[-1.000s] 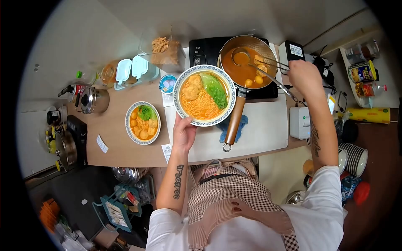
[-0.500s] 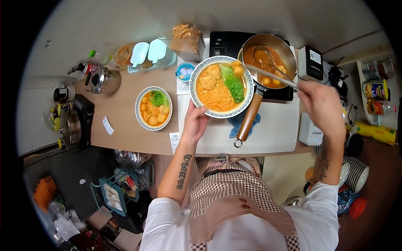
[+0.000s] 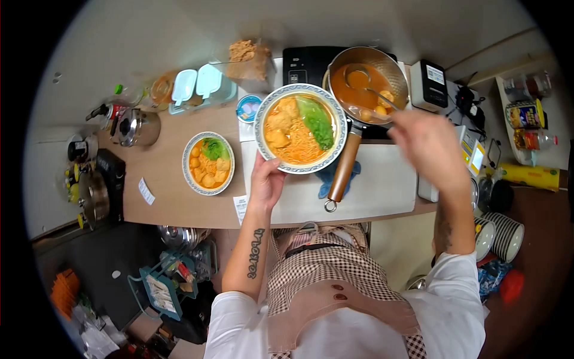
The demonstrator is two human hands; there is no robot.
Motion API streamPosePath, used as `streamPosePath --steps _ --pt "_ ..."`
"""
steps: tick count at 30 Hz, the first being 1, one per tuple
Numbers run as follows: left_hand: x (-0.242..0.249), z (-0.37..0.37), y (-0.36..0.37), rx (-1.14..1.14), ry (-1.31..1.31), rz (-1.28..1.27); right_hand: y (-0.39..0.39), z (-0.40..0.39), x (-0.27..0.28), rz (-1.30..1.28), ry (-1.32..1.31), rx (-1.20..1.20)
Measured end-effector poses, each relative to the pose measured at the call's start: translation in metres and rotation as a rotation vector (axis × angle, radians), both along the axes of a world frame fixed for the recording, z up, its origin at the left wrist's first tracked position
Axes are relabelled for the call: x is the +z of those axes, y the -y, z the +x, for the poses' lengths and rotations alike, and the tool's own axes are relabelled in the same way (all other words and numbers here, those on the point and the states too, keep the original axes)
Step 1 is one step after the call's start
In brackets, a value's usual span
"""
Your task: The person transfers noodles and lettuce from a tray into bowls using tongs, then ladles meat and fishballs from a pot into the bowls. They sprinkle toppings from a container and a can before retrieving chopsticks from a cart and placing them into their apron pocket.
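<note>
My left hand (image 3: 268, 182) grips the lower rim of a patterned bowl (image 3: 261, 146), thumb on the edge and fingers underneath. Orange broth, noodles, leafy greens and golden puffs fill this bowl. My right hand (image 3: 431, 146), blurred, is closed at the handle end of a metal ladle (image 3: 382, 97). The ladle's round head lies in the reddish-orange soup of a saucepan (image 3: 397, 67), where several balls float. A brown wooden handle (image 3: 344, 167) runs from the pan towards me, right beside the held bowl.
A second filled bowl (image 3: 186, 175) stands on the counter at left. The pan sits on a black cooker (image 3: 299, 58). Blue-lidded containers (image 3: 209, 81), a clear tub of brown food (image 3: 245, 60) and a metal pot (image 3: 143, 125) line the back. A blue cloth (image 3: 324, 179) lies under the pan handle.
A ball held by a metal utensil at the bowl's right rim is gone from there, and another puff shows among the noodles. My right hand has moved lower, nearer to me.
</note>
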State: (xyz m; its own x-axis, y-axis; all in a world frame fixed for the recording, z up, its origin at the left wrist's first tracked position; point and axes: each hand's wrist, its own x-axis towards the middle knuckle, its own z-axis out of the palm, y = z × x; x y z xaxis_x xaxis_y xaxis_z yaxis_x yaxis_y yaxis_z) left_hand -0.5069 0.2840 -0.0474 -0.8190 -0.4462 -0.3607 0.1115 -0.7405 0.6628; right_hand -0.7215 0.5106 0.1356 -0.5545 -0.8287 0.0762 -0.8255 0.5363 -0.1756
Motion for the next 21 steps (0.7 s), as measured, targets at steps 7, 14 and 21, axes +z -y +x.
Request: streamPosePath --steps 7,14,21 --pt "-0.003 -0.002 0.000 0.027 -0.026 0.012 -0.026 -0.102 -0.020 0.499 -0.270 -0.171" --pt "-0.001 -0.001 0.002 0.006 -0.027 0.007 -0.029 -0.093 0.004 0.444 -0.184 -0.230" --pt "-0.001 -0.002 0.002 0.014 -0.042 0.015 -0.030 -0.057 0.033 0.130 -0.014 -0.136"
